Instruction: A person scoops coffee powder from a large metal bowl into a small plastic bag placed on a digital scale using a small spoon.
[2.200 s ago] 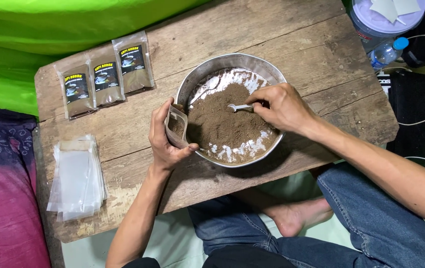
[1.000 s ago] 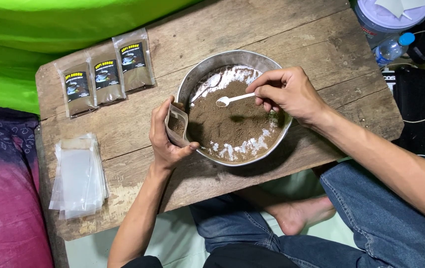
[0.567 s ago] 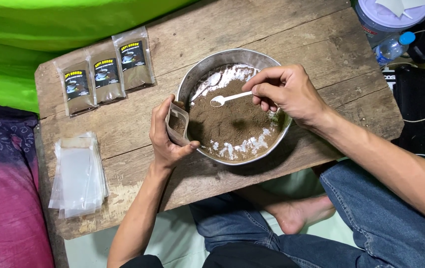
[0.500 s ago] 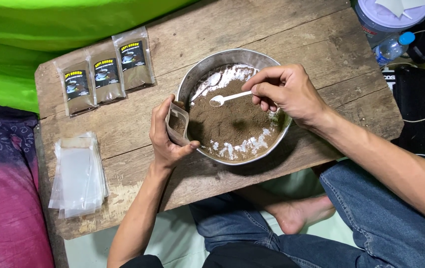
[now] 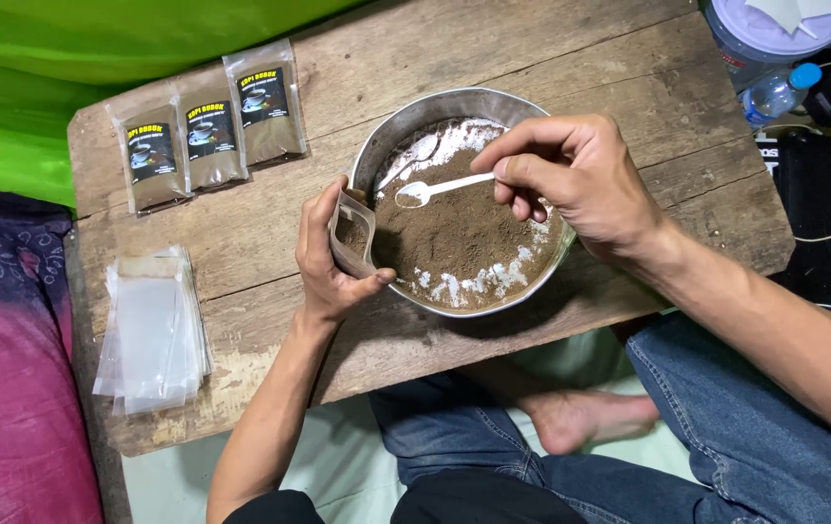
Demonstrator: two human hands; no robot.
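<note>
**Spoon raised over the bowl, pouch held open at the rim**

Spoon position is the main change. A couple of seconds earlier the white plastic spoon [image 5: 439,186] was down in the brown powder [image 5: 459,238]; it is now lifted clear of the surface and held roughly level, with its bowl pointing toward the pouch. From this view it cannot be told how much powder the spoon carries.

The right hand [image 5: 575,180] grips the spoon handle, thumb and fingers closed on its end. The left hand [image 5: 330,260] has not shifted: its fingers are wrapped around a small clear pouch [image 5: 352,231], holding it upright with the mouth open, touching the left rim of the metal bowl [image 5: 541,267]. Some brown powder already sits inside the pouch.

The raised spoon beside the open pouch indicates a transfer step in hand, judged from position only.

Surroundings on the wooden table [image 5: 532,58]:
- three filled, labelled packets [image 5: 210,126] lying in a row near the far left edge;
- a stack of empty clear bags [image 5: 153,330] at the near left, well apart from the bowl.
</note>
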